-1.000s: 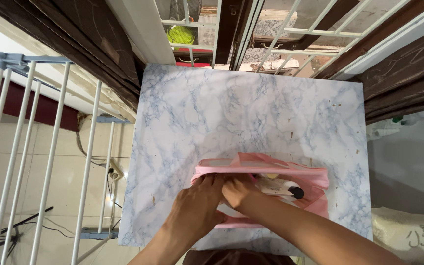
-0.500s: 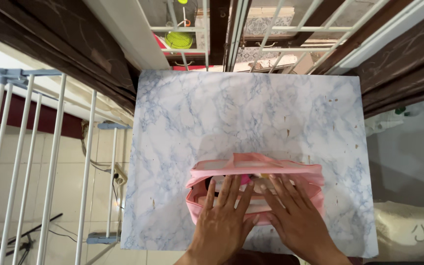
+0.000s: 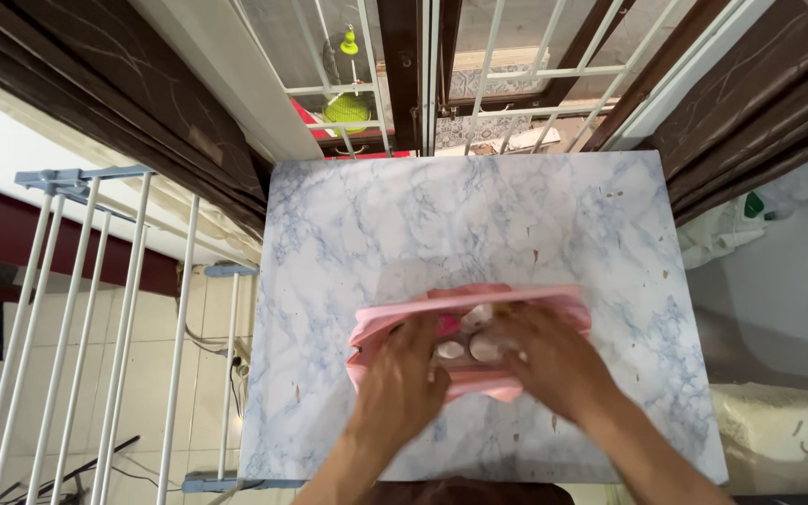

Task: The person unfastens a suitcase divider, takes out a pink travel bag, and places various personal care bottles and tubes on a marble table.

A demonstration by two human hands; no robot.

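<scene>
Pink folded cloth [image 3: 516,304] lies on the near half of the marble-patterned tabletop [image 3: 479,215], under both my hands.

From here I see my left hand [image 3: 404,383] and right hand [image 3: 554,360] pressed flat on it, fingers spread, gripping nothing. They cover most of the cloth's middle; a printed patch shows between them, too hidden to make out. White drying rack [image 3: 95,309] stands left; a barred window [image 3: 479,75] beyond.

I count: one folded pink cloth garment [image 3: 479,323], two bare hands, one marble-patterned tabletop [image 3: 441,224], one white metal drying rack [image 3: 95,318].
</scene>
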